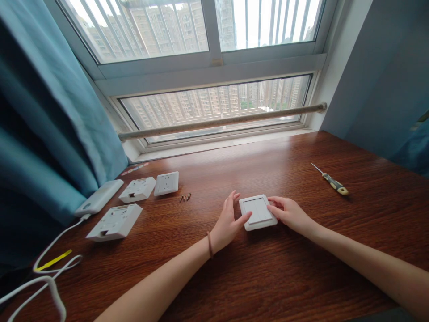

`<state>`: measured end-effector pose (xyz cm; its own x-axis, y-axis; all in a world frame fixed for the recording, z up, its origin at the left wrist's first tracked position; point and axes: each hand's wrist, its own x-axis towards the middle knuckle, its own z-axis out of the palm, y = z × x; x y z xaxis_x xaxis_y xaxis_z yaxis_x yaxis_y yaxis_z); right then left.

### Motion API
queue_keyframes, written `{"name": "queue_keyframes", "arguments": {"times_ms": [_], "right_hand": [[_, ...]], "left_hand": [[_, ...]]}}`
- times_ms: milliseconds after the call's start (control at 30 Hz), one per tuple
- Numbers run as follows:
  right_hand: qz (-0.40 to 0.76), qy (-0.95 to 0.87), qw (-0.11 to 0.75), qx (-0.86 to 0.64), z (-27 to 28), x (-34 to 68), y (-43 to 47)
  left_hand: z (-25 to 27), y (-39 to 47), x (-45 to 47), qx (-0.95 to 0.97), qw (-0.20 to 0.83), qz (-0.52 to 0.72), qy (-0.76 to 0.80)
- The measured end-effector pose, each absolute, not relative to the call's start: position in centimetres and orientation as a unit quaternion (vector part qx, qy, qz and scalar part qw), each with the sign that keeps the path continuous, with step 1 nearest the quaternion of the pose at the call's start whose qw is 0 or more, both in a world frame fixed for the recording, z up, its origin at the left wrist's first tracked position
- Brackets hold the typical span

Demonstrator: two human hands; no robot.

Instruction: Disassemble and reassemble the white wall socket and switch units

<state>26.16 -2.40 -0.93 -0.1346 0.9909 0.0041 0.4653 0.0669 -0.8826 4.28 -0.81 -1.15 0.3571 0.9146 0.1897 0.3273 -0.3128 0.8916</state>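
Right hand (291,213) pinches the switch (257,209) at lower centre, apparently steadying it; left hand (229,221) stands half open, thumb over its face.

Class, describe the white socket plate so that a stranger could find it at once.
On the brown table below the window, look left toward the blue curtain. The socket plate sits just right of the farther of two white boxes. Unlike the switch panel, its face has dark slots.
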Motion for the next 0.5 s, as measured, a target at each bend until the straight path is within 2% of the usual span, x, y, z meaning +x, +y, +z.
{"name": "queue_keyframes", "arguments": {"times_ms": [167,333,500], "right_hand": [[0.422,-0.622,0.349,-0.559,-0.51,26.03,-2.54],[0.449,-0.607,0.355,-0.552,-0.52,25.99,-2.46],[0.510,-0.572,0.361,-0.532,-0.56,25.97,-2.27]], "left_hand": [[-1.27,-0.45,4.06,0.662,0.364,0.427,0.497],[-0.97,-0.38,3.99,0.695,0.400,0.370,0.469],[-0.90,-0.30,3.89,0.743,0.386,0.302,0.456]]}}
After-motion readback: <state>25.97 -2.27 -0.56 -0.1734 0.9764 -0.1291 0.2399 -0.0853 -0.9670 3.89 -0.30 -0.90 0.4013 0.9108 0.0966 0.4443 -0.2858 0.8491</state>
